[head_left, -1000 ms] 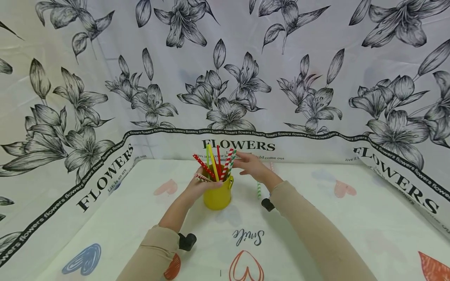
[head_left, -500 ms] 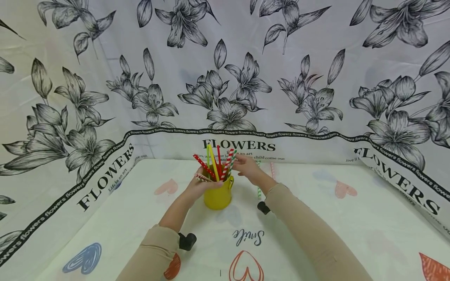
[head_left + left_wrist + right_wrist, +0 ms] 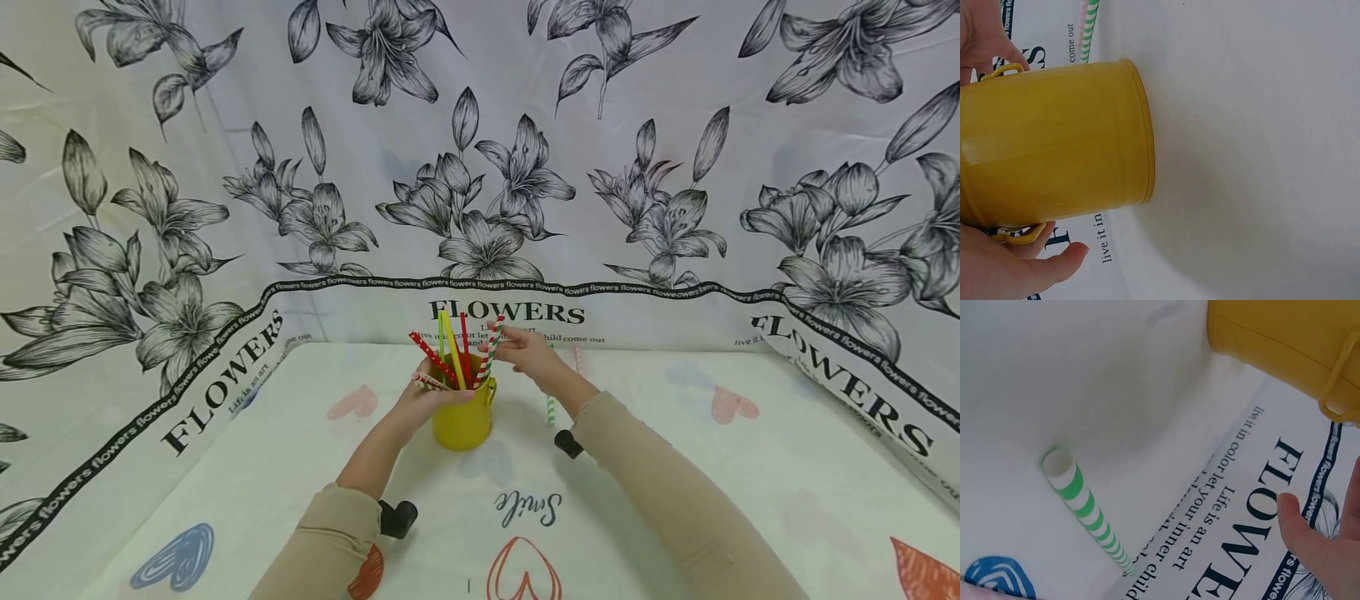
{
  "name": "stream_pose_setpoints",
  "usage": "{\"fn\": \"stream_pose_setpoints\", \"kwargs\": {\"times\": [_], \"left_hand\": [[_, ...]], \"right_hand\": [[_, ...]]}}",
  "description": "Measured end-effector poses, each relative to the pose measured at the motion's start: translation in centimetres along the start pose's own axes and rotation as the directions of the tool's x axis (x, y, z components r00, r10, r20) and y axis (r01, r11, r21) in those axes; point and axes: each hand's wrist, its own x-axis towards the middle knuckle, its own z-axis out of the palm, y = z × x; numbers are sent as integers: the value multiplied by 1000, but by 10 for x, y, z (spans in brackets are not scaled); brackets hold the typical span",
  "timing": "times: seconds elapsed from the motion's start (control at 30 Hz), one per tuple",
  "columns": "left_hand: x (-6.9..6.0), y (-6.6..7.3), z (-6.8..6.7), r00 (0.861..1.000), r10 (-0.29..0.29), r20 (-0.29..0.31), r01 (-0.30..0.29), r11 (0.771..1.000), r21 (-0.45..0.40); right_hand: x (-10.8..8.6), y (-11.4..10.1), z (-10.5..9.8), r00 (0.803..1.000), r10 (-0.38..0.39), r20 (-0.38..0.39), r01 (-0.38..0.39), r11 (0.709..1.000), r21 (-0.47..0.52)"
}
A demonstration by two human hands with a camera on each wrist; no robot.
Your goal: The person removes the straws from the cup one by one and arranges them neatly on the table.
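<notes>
A yellow bucket [image 3: 462,425] with small side handles stands upright on the cloth, holding several paper straws. My left hand [image 3: 425,404] grips its left side near the rim, the thumb lying across the front. Small-patterned straws [image 3: 431,382] lean out beside those fingers. A yellow straw [image 3: 453,348], a red dotted straw [image 3: 432,354] and a plain red straw [image 3: 465,342] rise from the middle. At the right rim, striped straws [image 3: 491,352] in red and green overlap; the fingertips of my right hand [image 3: 531,357] reach them. The right thumb [image 3: 1300,528] stands apart from the bucket.
A green striped straw [image 3: 1090,512] lies on the white cloth [image 3: 645,483] right of the bucket, partly behind the right forearm. A pink striped straw [image 3: 579,360] lies just beyond. Flower-printed curtains [image 3: 480,150] enclose the back and sides.
My right fingers have come in against the straws at the right rim. The red striped and green striped straws there stood side by side and now overlap. My left hand has stayed put.
</notes>
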Motion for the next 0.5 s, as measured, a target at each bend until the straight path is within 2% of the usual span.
{"fn": "stream_pose_setpoints", "kwargs": {"times": [0.5], "left_hand": [[-1,1,-1,1000,16,26,-16,1000,-4]], "right_hand": [[-18,-34,-31,990,-118,-78,125,989,85]]}}
